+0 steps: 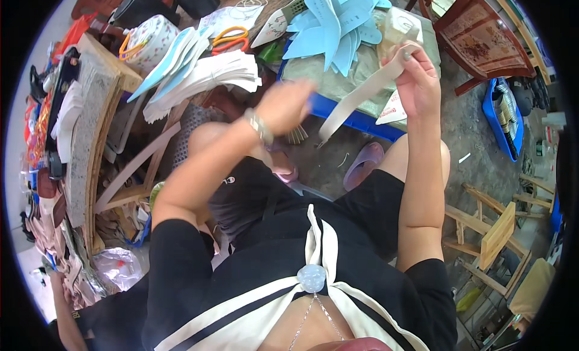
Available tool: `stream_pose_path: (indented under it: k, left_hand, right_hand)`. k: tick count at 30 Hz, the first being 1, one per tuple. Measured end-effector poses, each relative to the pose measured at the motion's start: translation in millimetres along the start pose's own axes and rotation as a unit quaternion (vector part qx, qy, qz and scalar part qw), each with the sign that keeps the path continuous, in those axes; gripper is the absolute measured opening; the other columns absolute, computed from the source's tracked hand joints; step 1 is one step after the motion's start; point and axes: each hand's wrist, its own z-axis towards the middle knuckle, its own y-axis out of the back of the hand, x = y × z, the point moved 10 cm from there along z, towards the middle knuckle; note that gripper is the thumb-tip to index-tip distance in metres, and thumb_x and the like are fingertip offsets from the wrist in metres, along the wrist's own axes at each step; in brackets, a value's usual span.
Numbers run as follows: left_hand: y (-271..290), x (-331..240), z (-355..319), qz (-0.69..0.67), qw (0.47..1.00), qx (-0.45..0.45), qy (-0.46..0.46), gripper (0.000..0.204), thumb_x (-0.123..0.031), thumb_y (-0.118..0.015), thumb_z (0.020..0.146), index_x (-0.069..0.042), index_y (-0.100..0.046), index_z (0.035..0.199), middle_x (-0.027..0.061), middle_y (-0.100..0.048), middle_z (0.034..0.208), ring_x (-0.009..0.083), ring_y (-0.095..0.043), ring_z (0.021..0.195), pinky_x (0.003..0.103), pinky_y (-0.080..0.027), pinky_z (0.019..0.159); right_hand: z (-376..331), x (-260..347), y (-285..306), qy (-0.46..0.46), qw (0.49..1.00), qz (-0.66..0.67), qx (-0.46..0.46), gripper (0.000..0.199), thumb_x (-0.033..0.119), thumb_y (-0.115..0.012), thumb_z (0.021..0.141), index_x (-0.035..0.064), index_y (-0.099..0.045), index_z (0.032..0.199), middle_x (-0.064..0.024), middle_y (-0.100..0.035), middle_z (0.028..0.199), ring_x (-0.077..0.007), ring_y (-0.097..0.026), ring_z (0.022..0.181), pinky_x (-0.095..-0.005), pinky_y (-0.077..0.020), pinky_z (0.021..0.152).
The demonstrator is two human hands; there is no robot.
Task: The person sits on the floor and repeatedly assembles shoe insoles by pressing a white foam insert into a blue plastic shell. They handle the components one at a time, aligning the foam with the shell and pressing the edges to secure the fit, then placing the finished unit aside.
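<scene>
My right hand (416, 79) is raised over the blue bin, thumb and fingers pinching the upper end of a long pale strip (363, 92). The strip hangs slantwise to the left, its lower end loose above the bin's near edge. My left hand (288, 103), with a watch or bracelet at its wrist, is in the air left of the strip and apart from it. Motion smears its fingers, so I cannot make out whether it holds anything. Beyond the hands, a heap of light-blue cut pieces (338, 22) lies on grey-green cloth (325, 82) over the blue bin (338, 112).
Left of the bin are a bundle of white strips (208, 88), white-and-blue pieces (175, 55) and orange-handled scissors (229, 41). A workbench (90, 140) stands at the left. A wooden chair (482, 34), a blue basket (503, 118) and a wooden stool frame (494, 236) stand at the right.
</scene>
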Motion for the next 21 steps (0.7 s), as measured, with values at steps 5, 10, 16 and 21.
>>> stream_pose_path:
  k: [5, 10, 16, 21]
  left_hand:
    - [39, -7, 135, 0.343, 0.903, -0.155, -0.208, 0.042, -0.007, -0.056, 0.082, -0.016, -0.055, 0.123, 0.0044, -0.053, 0.131, 0.0237, -0.044, 0.127, 0.048, -0.03, 0.108]
    - [3, 22, 195, 0.431, 0.87, 0.1, -0.216, 0.029, -0.011, -0.06, 0.079, -0.017, -0.064, 0.107, 0.0003, -0.06, 0.109, 0.0205, -0.052, 0.115, 0.045, -0.029, 0.11]
    - [15, 29, 178, 0.379, 0.868, 0.077, -0.311, 0.023, -0.01, -0.061, 0.073, -0.016, -0.065, 0.095, 0.0014, -0.058, 0.095, 0.0202, -0.055, 0.102, 0.033, -0.044, 0.095]
    - [89, 27, 151, 0.284, 0.902, -0.078, -0.316, 0.019, -0.009, -0.062, 0.077, -0.015, -0.064, 0.095, 0.0028, -0.06, 0.1, 0.0239, -0.06, 0.098, 0.032, -0.049, 0.084]
  right_hand:
    - [23, -36, 31, -0.07, 0.992, -0.098, -0.041, 0.023, 0.01, -0.058, 0.091, -0.0019, -0.061, 0.111, -0.0065, -0.064, 0.094, -0.0145, -0.062, 0.082, -0.0266, -0.05, 0.077]
    - [84, -95, 67, -0.082, 0.991, -0.042, -0.093, 0.02, 0.01, -0.059, 0.091, -0.0021, -0.06, 0.107, -0.0085, -0.065, 0.096, -0.0155, -0.063, 0.082, -0.0281, -0.0524, 0.075]
    - [124, -143, 76, -0.111, 0.988, -0.002, -0.106, 0.02, 0.007, -0.054, 0.092, -0.0039, -0.057, 0.109, -0.0129, -0.063, 0.101, -0.0219, -0.064, 0.09, -0.0321, -0.0529, 0.076]
    - [121, -153, 83, -0.16, 0.976, -0.09, -0.118, 0.022, 0.011, -0.055, 0.091, -0.0036, -0.057, 0.108, -0.0121, -0.062, 0.097, -0.0242, -0.065, 0.084, -0.034, -0.051, 0.072]
